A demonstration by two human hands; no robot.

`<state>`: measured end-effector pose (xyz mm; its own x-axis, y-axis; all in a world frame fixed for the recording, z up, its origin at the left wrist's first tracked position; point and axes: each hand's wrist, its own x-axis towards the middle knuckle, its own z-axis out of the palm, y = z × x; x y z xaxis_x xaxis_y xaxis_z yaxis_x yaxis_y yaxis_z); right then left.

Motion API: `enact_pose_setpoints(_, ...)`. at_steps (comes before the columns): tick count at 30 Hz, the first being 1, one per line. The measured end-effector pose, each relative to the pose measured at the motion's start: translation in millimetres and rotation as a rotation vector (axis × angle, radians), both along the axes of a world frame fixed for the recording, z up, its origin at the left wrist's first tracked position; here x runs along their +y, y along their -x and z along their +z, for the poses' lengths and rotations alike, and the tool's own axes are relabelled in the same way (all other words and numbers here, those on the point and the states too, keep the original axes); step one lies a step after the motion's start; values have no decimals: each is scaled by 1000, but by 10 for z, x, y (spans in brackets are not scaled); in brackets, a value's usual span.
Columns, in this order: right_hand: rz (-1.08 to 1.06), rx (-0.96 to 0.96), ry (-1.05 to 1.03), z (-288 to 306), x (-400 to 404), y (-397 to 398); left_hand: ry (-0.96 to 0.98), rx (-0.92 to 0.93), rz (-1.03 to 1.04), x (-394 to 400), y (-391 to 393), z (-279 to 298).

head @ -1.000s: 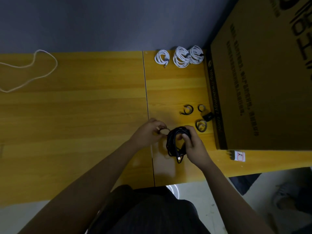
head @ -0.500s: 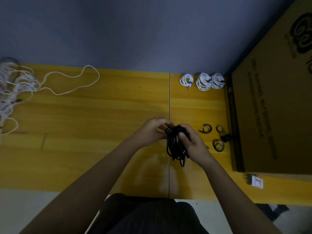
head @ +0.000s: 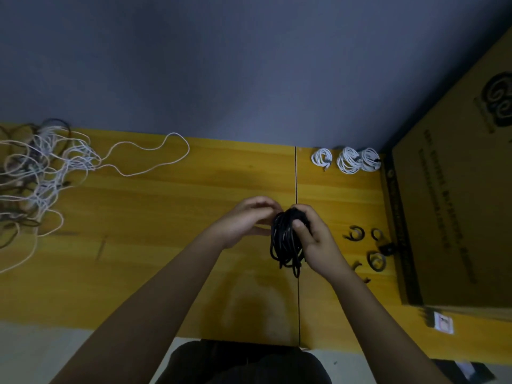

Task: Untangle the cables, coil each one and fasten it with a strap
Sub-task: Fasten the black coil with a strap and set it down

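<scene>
A coiled black cable (head: 285,242) hangs upright above the yellow table (head: 155,206), near its seam. My right hand (head: 315,239) grips the coil from the right, thumb pressed across its strands. My left hand (head: 246,220) touches the coil's top left edge with closed fingertips; what they pinch is hidden. A tangled heap of white and dark cables (head: 36,173) lies at the far left, with one white loop trailing right. Three white coiled cables (head: 346,159) sit at the back right. Several black straps (head: 368,245) lie right of my hands.
A big cardboard box (head: 457,206) stands on the table's right side, close to the straps. A small white card (head: 443,322) lies by the box's front corner. A grey wall runs behind the table. My dark-clothed lap shows below the front edge.
The view has tilted up and swung left, bringing the tangled heap into sight. Both hands stay on the black coil, raised a little, with my left fingers still working at its top.
</scene>
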<state>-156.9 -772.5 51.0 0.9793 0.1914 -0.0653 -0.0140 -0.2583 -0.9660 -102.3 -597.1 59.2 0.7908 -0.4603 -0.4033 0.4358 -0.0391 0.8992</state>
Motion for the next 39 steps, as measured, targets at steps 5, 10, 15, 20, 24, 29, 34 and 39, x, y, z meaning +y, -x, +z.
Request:
enact_pose_setpoints(5,-65,-103,18,118,219,-24,91,57,58,53,-79,76)
enact_pose_setpoints(10,-242,-108,-10,115,363,-8,65,34,47,229,-186,52)
enact_pose_setpoints(15,-389,-47,-93,50,600,25,-35,-172,129,256,-248,49)
enact_pose_setpoints(20,-414,72,-238,63,757,70,-234,-457,215,295,-340,27)
enact_pose_setpoints(24,-300,57,-237,156,818,106,-272,-382,215,469,-532,68)
enact_pose_setpoints(29,-341,18,-137,246,906,78,-148,-246,127,558,-590,117)
enact_pose_setpoints(34,-405,-81,-164,313,993,27,-95,-87,128,551,-508,71)
enact_pose_setpoints(39,-396,-170,-160,385,1020,-21,-216,181,-49,542,-445,149)
